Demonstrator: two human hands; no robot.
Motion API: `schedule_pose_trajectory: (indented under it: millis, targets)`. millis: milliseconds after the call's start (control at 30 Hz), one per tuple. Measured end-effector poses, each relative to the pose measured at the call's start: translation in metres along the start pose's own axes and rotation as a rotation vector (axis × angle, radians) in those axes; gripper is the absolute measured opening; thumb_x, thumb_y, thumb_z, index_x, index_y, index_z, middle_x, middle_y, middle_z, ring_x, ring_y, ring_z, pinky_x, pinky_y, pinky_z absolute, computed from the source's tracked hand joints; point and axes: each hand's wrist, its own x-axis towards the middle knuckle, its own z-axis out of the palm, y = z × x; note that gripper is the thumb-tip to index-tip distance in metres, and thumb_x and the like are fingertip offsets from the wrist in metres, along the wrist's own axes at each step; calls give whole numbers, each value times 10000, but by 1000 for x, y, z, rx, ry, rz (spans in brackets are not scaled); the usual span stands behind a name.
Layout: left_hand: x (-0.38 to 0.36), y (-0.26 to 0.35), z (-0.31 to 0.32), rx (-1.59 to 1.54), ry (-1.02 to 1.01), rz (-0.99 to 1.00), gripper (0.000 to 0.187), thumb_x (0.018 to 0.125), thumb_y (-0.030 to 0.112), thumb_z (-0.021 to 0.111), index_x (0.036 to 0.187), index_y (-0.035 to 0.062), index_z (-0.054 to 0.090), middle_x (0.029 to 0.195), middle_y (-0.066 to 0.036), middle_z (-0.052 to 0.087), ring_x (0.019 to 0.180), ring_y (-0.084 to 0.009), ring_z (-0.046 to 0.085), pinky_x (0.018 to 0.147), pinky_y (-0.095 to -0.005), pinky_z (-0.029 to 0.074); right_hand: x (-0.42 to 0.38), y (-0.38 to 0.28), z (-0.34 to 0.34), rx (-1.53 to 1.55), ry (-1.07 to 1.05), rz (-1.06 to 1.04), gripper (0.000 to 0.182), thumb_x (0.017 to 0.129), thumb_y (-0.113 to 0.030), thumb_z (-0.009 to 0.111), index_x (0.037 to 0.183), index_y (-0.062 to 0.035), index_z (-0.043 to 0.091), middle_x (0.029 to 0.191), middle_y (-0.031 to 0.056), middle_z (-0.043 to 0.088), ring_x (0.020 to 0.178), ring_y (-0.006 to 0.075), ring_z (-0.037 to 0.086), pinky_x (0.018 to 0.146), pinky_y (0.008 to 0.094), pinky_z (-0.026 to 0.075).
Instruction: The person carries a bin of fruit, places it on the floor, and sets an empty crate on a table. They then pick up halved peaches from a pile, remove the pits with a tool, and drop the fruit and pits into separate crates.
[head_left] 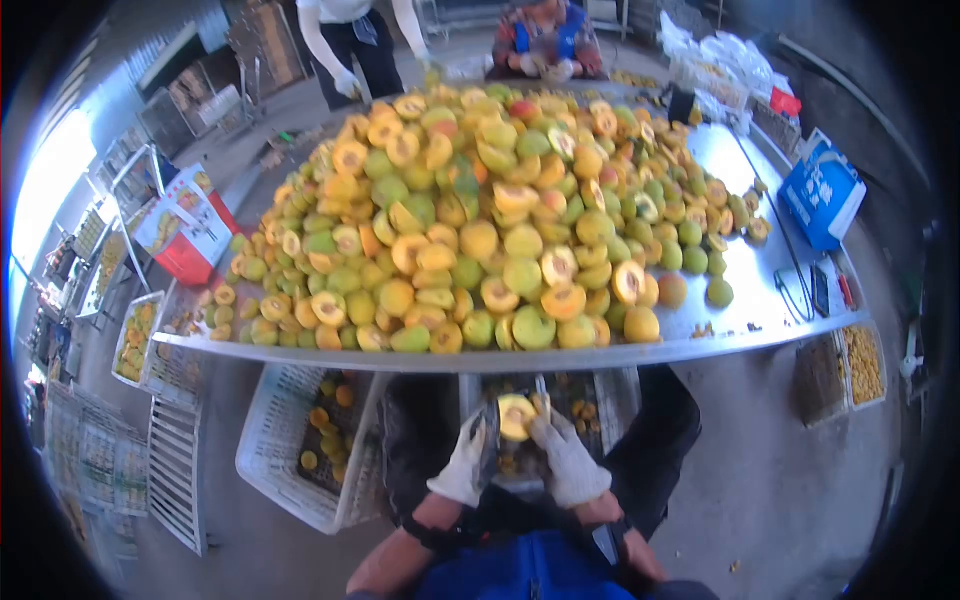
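Observation:
Between my gloved hands, below the table's front edge, is a halved yellow fruit [516,417] with its cut face showing. My left hand [468,462] is closed at the fruit's left side, with something dark along its fingers. My right hand [566,458] wears a white glove and grips the fruit's right side; a thin upright tool [541,388] shows by its fingertips. Above the hands a large heap of green and yellow fruit halves [450,230] covers much of the metal table [420,360].
A white crate [262,440] with some fruit stands at left below the table. Red-white box [188,225] and blue box [822,190] flank the heap. Two people [548,40] [350,40] are across the table. A crate of yellow pieces [862,365] is at right.

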Motion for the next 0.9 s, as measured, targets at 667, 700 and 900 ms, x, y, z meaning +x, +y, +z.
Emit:
schedule_pose_trajectory:
  millis: [667, 700, 900]
  targets:
    - [3, -5, -4, 308, 249, -156, 438, 938, 330, 646, 1225, 30, 506, 1110, -88, 605, 990, -181, 600, 856, -308, 496, -5, 13, -11, -1060, 94, -190, 342, 970, -331, 545, 1069, -6, 584, 864, 260, 647, 836, 490, 608, 681, 507, 480]
    - [4, -7, -4, 228, 279, -174, 442, 933, 323, 656, 1224, 27, 506, 1096, -86, 610, 976, -183, 606, 846, -308, 501, -1, 19, -13, -1058, 87, -204, 324, 973, -319, 544, 1049, -6, 580, 849, 263, 641, 833, 495, 602, 671, 510, 474]
    - [6, -33, -16, -110, 350, -120, 391, 975, 268, 597, 1257, 13, 510, 1070, -91, 634, 939, -182, 641, 825, -316, 550, 10, 45, -17, -1097, 100, -267, 267, 983, -280, 534, 977, -14, 548, 795, 280, 612, 802, 512, 578, 621, 534, 445]
